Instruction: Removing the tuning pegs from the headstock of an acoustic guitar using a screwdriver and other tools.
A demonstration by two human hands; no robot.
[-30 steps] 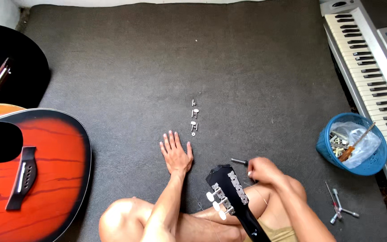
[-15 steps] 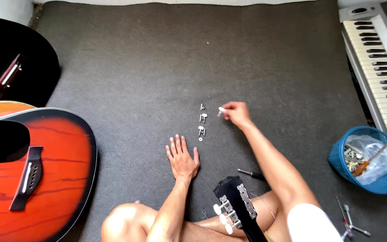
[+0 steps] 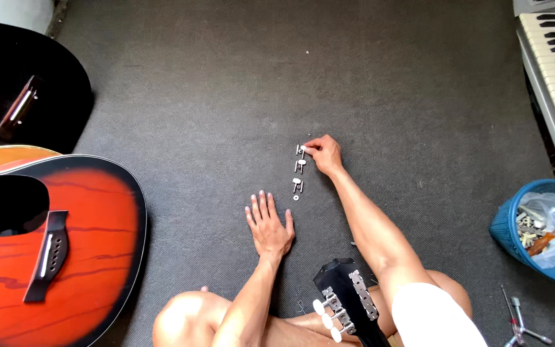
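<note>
Head view: compared with a second ago, the right hand (image 3: 324,153) has left the black guitar headstock (image 3: 345,302) in the lap and now reaches out over the grey floor mat (image 3: 194,96) to the far end of a short row of loose tuning pegs (image 3: 299,168). Its fingertips are pinched together on the farthest peg (image 3: 301,150); whether it is gripped or only touched, I cannot tell. Judgement: another peg off the headstock is being added to the row, so the stripping is partly done, since some pegs still sit on the headstock. Left hand (image 3: 268,225) stays flat on the mat, fingers spread, holding nothing. Pegs are small, silver, white-buttoned, lined up, with a small washer (image 3: 295,198) at the near end.
</note>
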